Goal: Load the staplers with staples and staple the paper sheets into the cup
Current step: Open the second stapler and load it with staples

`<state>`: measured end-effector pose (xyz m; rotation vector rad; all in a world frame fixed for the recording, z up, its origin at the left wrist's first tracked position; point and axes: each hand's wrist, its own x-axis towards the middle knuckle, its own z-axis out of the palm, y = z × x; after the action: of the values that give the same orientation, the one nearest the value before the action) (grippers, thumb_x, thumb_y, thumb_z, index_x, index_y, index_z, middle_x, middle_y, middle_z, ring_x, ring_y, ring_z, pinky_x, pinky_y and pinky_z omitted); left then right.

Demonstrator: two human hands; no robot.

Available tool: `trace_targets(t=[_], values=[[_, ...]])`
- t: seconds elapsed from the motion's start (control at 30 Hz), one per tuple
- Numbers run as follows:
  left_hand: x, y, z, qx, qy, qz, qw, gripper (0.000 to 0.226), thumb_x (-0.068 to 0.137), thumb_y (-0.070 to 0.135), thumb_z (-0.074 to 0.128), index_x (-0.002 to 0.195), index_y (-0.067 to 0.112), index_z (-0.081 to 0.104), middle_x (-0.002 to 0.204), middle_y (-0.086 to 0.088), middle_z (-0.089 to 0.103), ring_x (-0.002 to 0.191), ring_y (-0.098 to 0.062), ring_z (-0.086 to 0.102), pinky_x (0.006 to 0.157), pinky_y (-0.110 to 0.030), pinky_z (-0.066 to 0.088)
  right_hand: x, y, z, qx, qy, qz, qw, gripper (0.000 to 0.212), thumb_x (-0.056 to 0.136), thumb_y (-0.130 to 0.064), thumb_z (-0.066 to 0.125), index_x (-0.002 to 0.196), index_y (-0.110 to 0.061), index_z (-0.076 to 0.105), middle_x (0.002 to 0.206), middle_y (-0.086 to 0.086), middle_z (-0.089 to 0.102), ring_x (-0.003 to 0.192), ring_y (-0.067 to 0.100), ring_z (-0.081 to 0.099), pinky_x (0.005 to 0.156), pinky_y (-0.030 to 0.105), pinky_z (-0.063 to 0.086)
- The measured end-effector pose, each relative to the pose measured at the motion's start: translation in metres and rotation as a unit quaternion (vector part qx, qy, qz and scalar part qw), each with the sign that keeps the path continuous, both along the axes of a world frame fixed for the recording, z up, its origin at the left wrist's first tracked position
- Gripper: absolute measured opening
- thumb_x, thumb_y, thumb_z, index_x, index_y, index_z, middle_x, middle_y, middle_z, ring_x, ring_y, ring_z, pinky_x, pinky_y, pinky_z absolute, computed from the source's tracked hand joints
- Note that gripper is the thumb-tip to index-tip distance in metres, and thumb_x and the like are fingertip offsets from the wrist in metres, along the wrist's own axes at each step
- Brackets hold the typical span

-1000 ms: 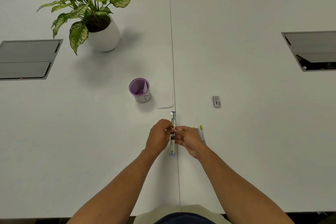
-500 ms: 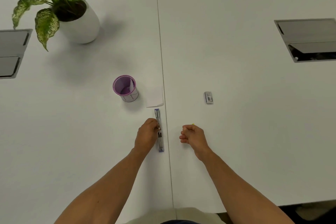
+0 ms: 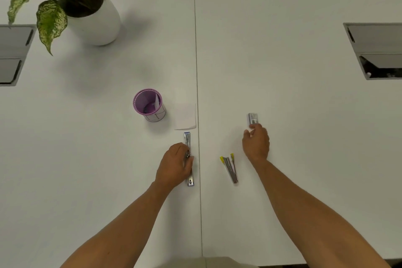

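Note:
A silver stapler with blue ends (image 3: pixel 187 138) lies opened out flat along the table seam. My left hand (image 3: pixel 174 165) grips it at the middle, fingers curled over the hinge. My right hand (image 3: pixel 256 143) is stretched out to the right, its fingertips touching the near end of a small staple box (image 3: pixel 253 118); thumb and fingers are apart. Between my hands a second stapler with yellow tips (image 3: pixel 230 168) lies untouched on the table. A purple cup (image 3: pixel 155 116) stands beyond the left hand with a paper piece (image 3: pixel 156 101) inside. A white paper sheet (image 3: pixel 186 116) lies just right of the cup.
A potted plant in a white pot (image 3: pixel 97 22) stands at the far left. Grey cable hatches are set into the white table at the left edge (image 3: pixel 13 54) and the right edge (image 3: pixel 378 50). A seam (image 3: pixel 196 50) runs down the table's middle.
My right hand left the opened stapler and moved right and forward to the staple box, uncovering the yellow stapler. My left hand stayed on the opened stapler.

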<state>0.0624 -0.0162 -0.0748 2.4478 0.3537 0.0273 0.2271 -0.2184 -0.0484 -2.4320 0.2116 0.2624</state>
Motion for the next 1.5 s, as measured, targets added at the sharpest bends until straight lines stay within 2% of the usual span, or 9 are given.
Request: trace_targets(t=[0.23,0.37,0.57,0.63,0.7,0.8,0.97,1.2,1.5], values=[[0.003,0.0,0.011,0.056,-0.046,0.01,0.997,0.04,0.089,0.046,0.057,0.108,0.012,0.065,0.111,-0.002,0.063,0.106,-0.018,0.055,0.092,-0.031,0.043,0.037,0.003,-0.004,-0.144,0.065,0.112,0.981,0.061,0.096,-0.029,0.053,0.15,-0.024,0.025,0.14,0.017,0.035,0.127,0.037,0.037,0.092,0.045,0.045],[0.002,-0.001,0.013,0.06,-0.056,0.009,0.997,0.036,0.09,0.046,0.056,0.103,0.015,0.066,0.111,-0.001,0.063,0.105,-0.018,0.055,0.089,-0.031,0.042,0.04,0.008,-0.006,-0.179,0.087,0.172,0.965,0.048,0.096,-0.016,0.048,0.143,-0.019,0.041,0.134,0.019,0.037,0.12,0.038,0.046,0.091,0.043,0.046],[0.004,-0.004,0.016,0.083,-0.078,0.017,0.993,0.029,0.089,0.041,0.059,0.102,0.015,0.066,0.112,-0.002,0.062,0.107,-0.021,0.056,0.091,-0.034,0.041,0.02,0.023,0.011,-0.001,0.117,0.087,0.989,0.034,0.085,-0.01,0.056,0.118,-0.016,0.057,0.111,0.008,0.055,0.102,0.028,0.055,0.08,0.026,0.041],[0.006,-0.005,0.021,0.09,-0.099,0.013,0.991,0.027,0.088,0.037,0.061,0.102,0.015,0.067,0.112,-0.003,0.063,0.107,-0.023,0.057,0.092,-0.036,0.042,0.005,0.031,0.017,0.087,0.132,0.055,0.986,0.03,0.078,-0.014,0.062,0.107,-0.021,0.06,0.101,0.003,0.062,0.097,0.029,0.06,0.084,0.035,0.052],[0.011,-0.008,0.027,0.086,-0.11,-0.001,0.99,0.028,0.086,0.035,0.063,0.105,0.015,0.067,0.114,-0.004,0.063,0.109,-0.023,0.057,0.093,-0.037,0.043,-0.011,0.039,0.026,0.152,0.15,0.028,0.977,0.028,0.077,-0.015,0.065,0.102,-0.024,0.061,0.101,0.004,0.063,0.089,0.032,0.066,0.074,0.04,0.059],[0.015,-0.014,0.039,0.066,-0.099,-0.037,0.992,0.04,0.085,0.036,0.063,0.118,0.014,0.063,0.121,-0.005,0.062,0.116,-0.022,0.054,0.098,-0.037,0.044,-0.036,0.051,0.039,0.24,0.191,0.001,0.952,0.029,0.082,-0.008,0.066,0.108,-0.021,0.062,0.106,0.011,0.065,0.074,0.025,0.065,0.052,0.022,0.055],[0.013,-0.026,0.056,-0.065,-0.031,-0.059,0.996,0.053,0.087,0.021,0.064,0.137,0.014,0.048,0.133,-0.003,0.056,0.119,-0.016,0.053,0.103,-0.025,0.04,-0.067,0.06,0.05,0.297,0.231,0.011,0.926,0.053,0.084,-0.012,0.069,0.13,-0.028,0.051,0.109,0.018,0.067,0.072,0.02,0.068,0.077,0.035,0.061],[0.006,-0.035,0.077,-0.171,-0.025,0.006,0.985,0.035,0.091,0.01,0.06,0.126,0.014,0.06,0.113,0.0,0.066,0.091,-0.004,0.06,0.082,-0.004,0.045,-0.085,0.051,0.067,0.366,0.269,0.0,0.891,0.049,0.079,-0.006,0.075,0.121,-0.016,0.052,0.108,0.02,0.069,0.083,0.028,0.074,0.075,0.037,0.061],[0.0,-0.031,0.087,-0.448,0.006,0.137,0.884,0.026,0.09,0.009,0.066,0.115,0.005,0.067,0.095,-0.013,0.074,0.086,-0.024,0.073,0.078,-0.033,0.059,-0.096,0.044,0.077,0.343,0.231,-0.016,0.91,0.036,0.085,-0.022,0.074,0.111,-0.01,0.052,0.097,0.019,0.07,0.065,0.022,0.069,0.063,0.035,0.06]])
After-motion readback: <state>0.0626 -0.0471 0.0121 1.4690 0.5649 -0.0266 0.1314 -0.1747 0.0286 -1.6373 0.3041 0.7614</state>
